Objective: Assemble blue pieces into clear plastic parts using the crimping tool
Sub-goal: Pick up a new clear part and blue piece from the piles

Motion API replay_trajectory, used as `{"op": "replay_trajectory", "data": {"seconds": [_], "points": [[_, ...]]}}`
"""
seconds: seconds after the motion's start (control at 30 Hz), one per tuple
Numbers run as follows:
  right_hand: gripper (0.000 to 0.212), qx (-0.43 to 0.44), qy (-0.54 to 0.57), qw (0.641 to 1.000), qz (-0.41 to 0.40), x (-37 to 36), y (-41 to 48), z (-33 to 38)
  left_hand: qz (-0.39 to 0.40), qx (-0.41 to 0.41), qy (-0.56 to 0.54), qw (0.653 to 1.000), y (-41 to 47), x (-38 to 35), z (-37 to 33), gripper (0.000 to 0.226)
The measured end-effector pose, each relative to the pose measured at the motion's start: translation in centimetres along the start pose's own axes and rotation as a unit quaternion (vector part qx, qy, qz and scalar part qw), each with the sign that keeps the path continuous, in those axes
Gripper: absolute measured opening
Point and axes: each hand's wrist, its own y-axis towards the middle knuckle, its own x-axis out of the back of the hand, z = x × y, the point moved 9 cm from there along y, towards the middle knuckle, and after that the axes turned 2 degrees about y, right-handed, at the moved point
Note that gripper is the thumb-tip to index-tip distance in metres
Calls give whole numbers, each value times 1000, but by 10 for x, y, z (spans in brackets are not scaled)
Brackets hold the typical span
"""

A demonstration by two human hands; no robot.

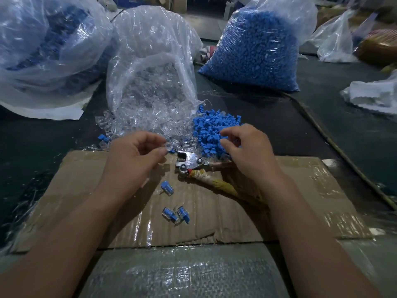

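Few blue-filled clear plastic parts [168,212] lay finished, loose heaps [208,127] remained; our left hand [133,155] pinched one clear part [169,147], right hand [247,149] grasp indiscernible.

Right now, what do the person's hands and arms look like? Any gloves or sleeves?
No gloves! The left hand and the right hand are both bare, with no rings that I can see. The left forearm and the right forearm are bare too: no sleeves, watch or bracelet show in the picture.
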Motion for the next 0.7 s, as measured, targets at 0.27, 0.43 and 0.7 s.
{"op": "replay_trajectory", "data": {"seconds": [0.27, 0.43, 0.7], "points": [[28, -1, -56, 998, 12, -20, 11, -1, -1, 7, -21, 1000, -1, 1, 2, 25], [17, 7, -41, 999, -8, -17, 10, 2, 3, 15, -47, 999, -2, -1, 3, 22], [8, 17, 89, 991, -94, 10, 1, 8, 4, 13, -59, 998, -2, -1, 1, 18]]}}
